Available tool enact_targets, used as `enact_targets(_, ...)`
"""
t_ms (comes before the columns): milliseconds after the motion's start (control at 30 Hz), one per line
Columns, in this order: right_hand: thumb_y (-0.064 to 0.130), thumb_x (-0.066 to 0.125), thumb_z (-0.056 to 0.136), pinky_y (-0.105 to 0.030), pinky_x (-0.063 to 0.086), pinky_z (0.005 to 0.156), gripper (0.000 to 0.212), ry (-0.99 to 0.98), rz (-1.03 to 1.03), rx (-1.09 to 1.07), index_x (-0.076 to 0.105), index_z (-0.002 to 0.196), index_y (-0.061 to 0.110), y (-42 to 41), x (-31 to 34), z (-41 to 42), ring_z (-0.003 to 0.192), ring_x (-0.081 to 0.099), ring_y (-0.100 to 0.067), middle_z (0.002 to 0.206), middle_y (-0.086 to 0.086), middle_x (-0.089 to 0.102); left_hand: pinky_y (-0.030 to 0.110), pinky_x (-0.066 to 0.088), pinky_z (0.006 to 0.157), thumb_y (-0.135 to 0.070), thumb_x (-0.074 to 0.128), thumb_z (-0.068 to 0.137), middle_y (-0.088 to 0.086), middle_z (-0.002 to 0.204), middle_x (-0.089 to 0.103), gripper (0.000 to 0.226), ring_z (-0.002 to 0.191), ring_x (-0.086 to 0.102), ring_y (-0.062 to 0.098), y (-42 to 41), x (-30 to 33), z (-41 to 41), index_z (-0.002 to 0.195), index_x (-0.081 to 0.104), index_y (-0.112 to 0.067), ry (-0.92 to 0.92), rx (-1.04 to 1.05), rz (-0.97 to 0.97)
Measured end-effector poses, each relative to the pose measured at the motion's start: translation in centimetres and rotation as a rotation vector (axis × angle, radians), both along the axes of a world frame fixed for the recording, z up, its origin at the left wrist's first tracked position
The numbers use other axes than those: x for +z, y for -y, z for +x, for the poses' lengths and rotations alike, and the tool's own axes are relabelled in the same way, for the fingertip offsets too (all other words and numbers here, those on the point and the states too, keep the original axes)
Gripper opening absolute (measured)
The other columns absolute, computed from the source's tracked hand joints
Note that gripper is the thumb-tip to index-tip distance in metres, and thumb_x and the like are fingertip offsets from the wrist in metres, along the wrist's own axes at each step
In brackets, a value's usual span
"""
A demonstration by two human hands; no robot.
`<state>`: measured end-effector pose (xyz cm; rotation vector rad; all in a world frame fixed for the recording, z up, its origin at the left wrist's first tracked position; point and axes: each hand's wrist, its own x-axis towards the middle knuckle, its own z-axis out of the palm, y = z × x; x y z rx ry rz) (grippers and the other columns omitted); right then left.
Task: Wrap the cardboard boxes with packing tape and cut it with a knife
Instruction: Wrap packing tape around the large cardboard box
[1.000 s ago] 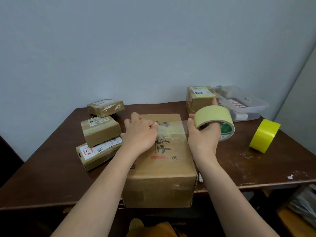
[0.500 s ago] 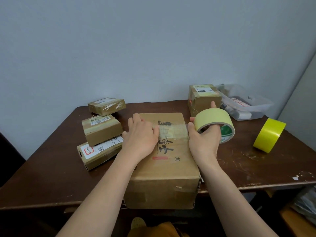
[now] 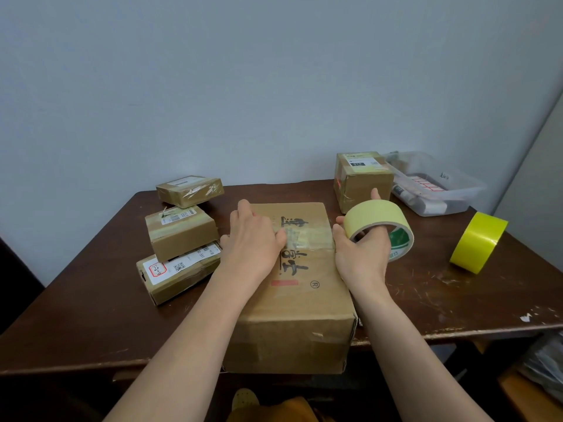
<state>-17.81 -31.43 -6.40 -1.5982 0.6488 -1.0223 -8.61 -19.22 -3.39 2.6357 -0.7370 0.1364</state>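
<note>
A large cardboard box [image 3: 300, 303] with black printed characters lies on the brown table [image 3: 91, 315], overhanging its front edge. My left hand [image 3: 254, 243] presses on the box's top. A strip of clear tape [image 3: 307, 236] runs across the top from under my left hand to the pale yellow tape roll [image 3: 379, 228]. My right hand [image 3: 361, 251] grips that roll at the box's right edge, fingers through its core. No knife is visible.
Three smaller taped boxes sit at the left: one far [image 3: 189, 190], one stacked [image 3: 179, 231] on a flat labelled one [image 3: 178, 274]. Another box [image 3: 362, 178] stands at back right beside a clear plastic bin [image 3: 435, 187]. A bright yellow tape roll [image 3: 478, 242] stands at right.
The roll in my right hand has come down closer to the box's right edge, laying the tape strip flatter on the top. My left hand stays pressing on the box.
</note>
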Motion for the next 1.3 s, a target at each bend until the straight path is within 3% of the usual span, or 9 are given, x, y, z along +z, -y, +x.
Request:
enact_targets(100,0.003,0.065,0.092,0.010,0.029,0.064,0.087,-0.034,0.033,0.018,0.015,0.157,0.030,0.2,-0.2,0.0,0.077,0.055,0.022,0.093,0.005,0.066,0.044,0.044,0.077,-0.036,0.051,0.098,0.002,0.108,0.026,0.047,0.100,0.035,0.020,0.0,0.2,-0.1,0.059,0.042,-0.012,-0.009,0.013,-0.030)
enact_targets(233,0.011,0.065,0.094,-0.003,0.034,0.076,0.086,-0.019,0.115,0.049,0.011,0.158,0.031,0.5,-0.5,-0.1,0.090,0.054,-0.001,0.101,0.009,0.058,0.044,0.047,0.078,-0.036,0.054,0.098,0.005,0.112,0.026,0.047,0.097,0.041,0.022,-0.1,0.4,-0.3,0.060,0.042,-0.010,-0.010,0.019,-0.042)
enact_targets(400,0.016,0.063,0.096,-0.021,0.032,0.090,0.085,-0.044,0.171,0.083,0.008,0.158,0.032,0.8,-0.9,0.1,0.106,0.044,-0.008,0.105,0.015,0.045,0.032,0.042,0.076,-0.040,0.058,0.096,0.002,0.112,0.020,0.039,0.088,0.049,0.022,-0.6,0.6,-0.4,0.096,0.038,-0.007,0.023,0.016,-0.106)
enact_targets(633,0.017,0.061,0.097,-0.029,0.039,0.089,0.079,-0.038,0.288,0.123,0.012,0.157,0.033,0.6,-1.1,0.3,0.106,0.052,-0.017,0.120,-0.004,0.053,0.047,0.046,0.092,-0.009,0.047,0.100,0.006,0.112,0.037,0.006,0.105,0.045,0.027,-1.3,0.8,-0.8,0.097,0.042,-0.011,0.001,-0.083,-0.082)
enact_targets(767,0.016,0.061,0.098,-0.029,0.039,0.089,0.076,-0.038,0.306,0.122,0.015,0.156,0.031,0.4,-0.9,0.1,0.105,0.051,-0.016,0.119,-0.003,0.052,0.053,0.021,0.119,0.012,0.049,0.086,0.005,0.122,0.044,0.037,0.113,0.049,0.026,-1.5,1.3,-2.0,0.115,0.056,-0.010,0.046,-0.145,-0.048)
enact_targets(867,0.016,0.060,0.098,-0.028,0.038,0.089,0.073,-0.045,0.292,0.118,0.019,0.156,0.029,0.4,-0.7,0.0,0.108,0.051,-0.017,0.119,-0.003,0.050,0.042,0.020,0.121,-0.019,0.043,0.101,0.005,0.147,0.047,0.031,0.137,0.042,0.022,-1.7,1.4,-3.7,0.127,0.059,-0.010,0.062,-0.230,-0.070)
enact_targets(967,0.017,0.060,0.098,-0.031,0.040,0.097,0.070,-0.061,0.279,0.106,0.022,0.156,0.026,0.3,-0.6,-0.2,0.114,0.051,-0.019,0.123,-0.003,0.051,0.040,0.006,0.124,-0.070,0.004,0.087,-0.001,0.165,0.008,0.087,0.151,0.011,0.014,-1.9,0.5,-5.3,0.155,0.024,-0.020,-0.037,-0.292,0.189)
enact_targets(1067,0.017,0.060,0.098,-0.029,0.038,0.095,0.069,-0.059,0.277,0.106,0.023,0.155,0.026,0.2,-0.6,-0.2,0.113,0.049,-0.017,0.121,-0.001,0.048,0.031,-0.007,0.120,-0.079,-0.009,0.074,-0.004,0.164,-0.008,0.101,0.151,-0.005,0.009,-1.8,-0.1,-5.5,0.157,-0.001,-0.021,-0.037,-0.289,0.322)
enact_targets(1300,0.016,0.060,0.098,-0.027,0.037,0.094,0.066,-0.052,0.289,0.111,0.026,0.154,0.027,0.2,-0.4,-0.2,0.111,0.046,-0.013,0.127,-0.002,0.048,0.026,-0.009,0.111,-0.084,-0.001,0.078,-0.012,0.164,-0.010,0.097,0.150,-0.006,0.006,-1.8,-0.3,-5.3,0.157,-0.004,-0.028,0.000,-0.275,0.340)
